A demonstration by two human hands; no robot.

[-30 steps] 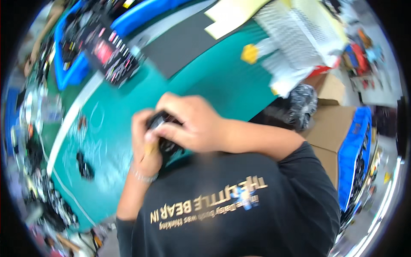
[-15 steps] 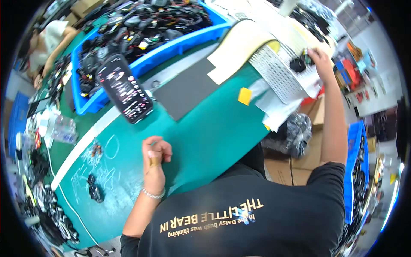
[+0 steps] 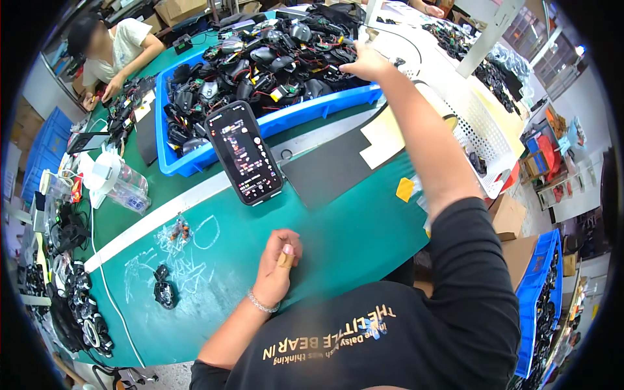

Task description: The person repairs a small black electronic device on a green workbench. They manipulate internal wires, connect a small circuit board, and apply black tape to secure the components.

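Green matting covers the long worktop (image 3: 351, 240), and the head view looks down on it from above. A big blue bin (image 3: 305, 110) sits at the far side, full of black parts (image 3: 273, 58) with little wires. The right hand (image 3: 365, 64) reaches far out to the bin's right end. Its fingers are stretched out and loose, resting on the parts near the rim, and I cannot tell if it holds one. The left hand (image 3: 278, 263) rests on the green mat close to the body. It is curled into a soft fist with the thumb on top, and a tan bandage wraps that thumb. A thin bracelet sits on the wrist. The two hands are well apart. A phone (image 3: 244, 153) leans against the front of the bin, its screen lit. A dark grey mat (image 3: 328, 170) lies just beside the phone. One small black part (image 3: 163, 290) lies alone near chalk marks (image 3: 188, 250). Another person (image 3: 120, 52) sits at the far left corner.
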